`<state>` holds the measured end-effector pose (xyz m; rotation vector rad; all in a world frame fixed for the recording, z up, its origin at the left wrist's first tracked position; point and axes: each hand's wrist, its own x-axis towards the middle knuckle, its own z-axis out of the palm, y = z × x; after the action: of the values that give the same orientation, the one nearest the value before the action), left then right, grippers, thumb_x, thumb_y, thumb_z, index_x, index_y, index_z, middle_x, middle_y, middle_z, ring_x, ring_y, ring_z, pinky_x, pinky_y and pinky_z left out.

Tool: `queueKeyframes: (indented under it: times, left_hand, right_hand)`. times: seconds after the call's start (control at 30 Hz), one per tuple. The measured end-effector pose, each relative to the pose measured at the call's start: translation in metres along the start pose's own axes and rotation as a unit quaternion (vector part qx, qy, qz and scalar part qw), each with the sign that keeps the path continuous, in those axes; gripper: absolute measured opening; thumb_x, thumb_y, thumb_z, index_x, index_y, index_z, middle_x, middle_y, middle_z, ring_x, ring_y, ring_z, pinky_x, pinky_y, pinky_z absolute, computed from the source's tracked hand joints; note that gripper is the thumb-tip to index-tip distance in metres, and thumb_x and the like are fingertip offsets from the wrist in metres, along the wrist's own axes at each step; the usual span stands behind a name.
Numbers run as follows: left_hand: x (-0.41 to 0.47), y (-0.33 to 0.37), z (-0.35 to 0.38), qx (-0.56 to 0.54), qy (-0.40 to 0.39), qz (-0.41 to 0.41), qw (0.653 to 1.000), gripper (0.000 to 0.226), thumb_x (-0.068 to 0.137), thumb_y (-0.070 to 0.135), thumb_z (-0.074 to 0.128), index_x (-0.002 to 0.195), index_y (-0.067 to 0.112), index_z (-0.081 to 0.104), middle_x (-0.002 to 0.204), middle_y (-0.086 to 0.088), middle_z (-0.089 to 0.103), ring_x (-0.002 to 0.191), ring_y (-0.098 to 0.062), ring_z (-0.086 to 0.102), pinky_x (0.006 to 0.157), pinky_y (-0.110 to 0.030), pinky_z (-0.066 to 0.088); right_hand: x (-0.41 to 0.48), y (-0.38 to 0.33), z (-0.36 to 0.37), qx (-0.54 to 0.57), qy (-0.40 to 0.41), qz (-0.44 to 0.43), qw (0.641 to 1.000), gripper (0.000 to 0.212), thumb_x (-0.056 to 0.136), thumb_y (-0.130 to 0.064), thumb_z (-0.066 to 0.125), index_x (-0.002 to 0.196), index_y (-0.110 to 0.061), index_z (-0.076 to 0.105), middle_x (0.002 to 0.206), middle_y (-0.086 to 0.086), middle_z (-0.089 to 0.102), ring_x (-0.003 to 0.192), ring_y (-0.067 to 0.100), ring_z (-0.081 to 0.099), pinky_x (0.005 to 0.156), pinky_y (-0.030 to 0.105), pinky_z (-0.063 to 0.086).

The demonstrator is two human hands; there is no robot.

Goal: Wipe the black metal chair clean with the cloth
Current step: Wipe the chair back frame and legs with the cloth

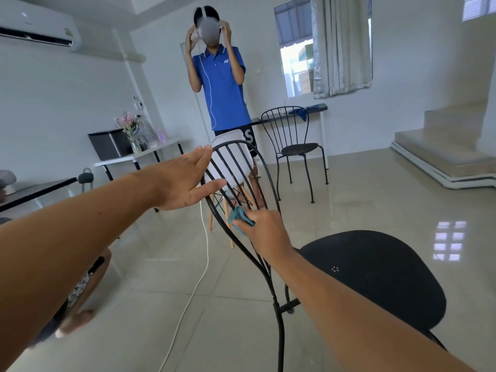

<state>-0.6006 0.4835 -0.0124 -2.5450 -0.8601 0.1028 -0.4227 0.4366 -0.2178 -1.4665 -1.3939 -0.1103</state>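
Your right hand (264, 232) has its fingers curled round the bunched teal cloth (240, 216), pinching it against the lower left of the backrest (241, 142), where the thin bars run down beside the outer rail. Your left hand (185, 181) reaches out flat, fingers straight and thumb spread, at the upper left curve of that rail; whether it touches the metal I cannot tell. The black metal chair (375, 277) stands on the tiled floor right before you, seat to your right. You look to be on the backrest stage, with seat and legs likely yet to come. The next move calls for closing your left hand on the rail to steady the frame. Then slide the cloth along each bar, wrapped snugly so it does not slip off the narrow metal.
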Motion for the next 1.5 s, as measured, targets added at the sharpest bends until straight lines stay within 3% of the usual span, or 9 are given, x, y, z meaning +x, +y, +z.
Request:
queueKeyframes:
  times: [0.17,0.53,0.6,0.7,0.8,0.9,1.03,1.17,1.5]
  left_hand:
    - [0.008,0.003,-0.006,0.007,-0.011,-0.002,1.0,0.108,0.095,0.085,0.008,0.165,0.01,-0.024,0.177,-0.009,-0.016,0.166,-0.019,-0.007,0.13,-0.035,0.0]
    - [0.008,0.004,-0.002,-0.012,-0.018,-0.013,1.0,0.122,0.087,0.098,0.011,0.162,0.012,-0.03,0.176,-0.009,-0.02,0.166,-0.023,-0.004,0.134,-0.043,0.011]
    - [0.009,0.006,-0.005,-0.016,-0.032,-0.022,0.999,0.129,0.083,0.101,0.018,0.161,0.013,-0.032,0.175,-0.007,-0.023,0.166,-0.023,-0.006,0.132,-0.043,0.011]
    - [0.009,0.006,-0.009,-0.04,-0.046,-0.031,0.998,0.142,0.073,0.108,0.027,0.161,0.015,-0.033,0.175,-0.005,-0.025,0.166,-0.024,-0.007,0.132,-0.045,0.011]
    - [0.009,0.006,-0.007,-0.058,-0.049,-0.033,0.997,0.146,0.068,0.11,0.029,0.162,0.016,-0.033,0.175,-0.005,-0.024,0.166,-0.026,-0.003,0.133,-0.047,0.016]
    - [0.008,0.006,-0.006,-0.071,-0.045,-0.032,0.996,0.14,0.072,0.109,0.02,0.163,0.016,-0.03,0.176,-0.004,-0.023,0.166,-0.024,-0.001,0.133,-0.047,0.016]
    - [0.01,0.004,-0.004,-0.073,-0.039,-0.032,0.996,0.131,0.074,0.107,0.006,0.163,0.018,-0.029,0.176,-0.003,-0.022,0.166,-0.022,-0.006,0.134,-0.051,0.014]
    - [0.012,0.0,0.001,-0.08,-0.025,-0.034,0.996,0.126,0.078,0.104,0.006,0.165,0.019,-0.026,0.177,-0.005,-0.018,0.166,-0.022,-0.006,0.134,-0.052,0.012]
    - [0.012,0.002,0.009,-0.06,0.001,-0.02,0.998,0.097,0.101,0.078,0.007,0.167,0.013,-0.02,0.178,-0.007,-0.015,0.165,-0.02,-0.008,0.135,-0.048,0.009]
  right_hand:
    - [-0.039,0.038,0.009,-0.037,-0.068,0.071,0.994,0.032,0.099,-0.039,0.075,0.116,-0.013,0.08,0.089,-0.004,0.078,0.074,0.005,0.073,0.066,0.008,0.052]
    - [-0.064,0.076,0.016,-0.038,-0.181,0.226,0.957,0.036,0.095,-0.033,0.082,0.125,-0.013,0.078,0.106,0.003,0.08,0.09,0.012,0.078,0.075,0.018,0.062]
    - [-0.045,0.067,-0.001,-0.009,-0.204,0.224,0.953,0.034,0.096,-0.032,0.08,0.125,-0.014,0.076,0.103,0.001,0.078,0.087,0.01,0.077,0.081,0.026,0.065]
    - [-0.005,0.03,-0.035,0.031,-0.191,0.173,0.966,0.032,0.098,-0.035,0.076,0.124,-0.016,0.075,0.094,-0.003,0.076,0.065,0.0,0.07,0.057,0.01,0.054]
    - [0.037,-0.018,-0.058,0.06,-0.127,0.083,0.987,0.028,0.098,-0.036,0.076,0.118,-0.017,0.079,0.085,-0.007,0.076,0.061,-0.001,0.072,0.055,0.012,0.056]
    - [0.067,-0.048,-0.055,0.064,-0.076,0.022,0.995,0.016,0.1,-0.032,0.075,0.11,-0.022,0.083,0.085,-0.001,0.079,0.074,0.011,0.077,0.068,0.032,0.066]
    - [0.061,-0.038,-0.037,0.074,-0.075,0.019,0.994,0.021,0.094,-0.039,0.082,0.104,-0.021,0.084,0.076,-0.01,0.074,0.068,0.0,0.072,0.066,0.019,0.059]
    - [0.019,0.006,-0.026,0.044,-0.127,0.07,0.988,0.035,0.094,-0.042,0.08,0.115,-0.014,0.08,0.099,-0.001,0.081,0.086,0.009,0.078,0.074,0.026,0.065]
    - [-0.086,0.093,0.02,-0.014,-0.193,0.238,0.952,0.037,0.095,-0.034,0.081,0.127,-0.016,0.079,0.099,-0.003,0.08,0.081,0.004,0.075,0.071,0.02,0.064]
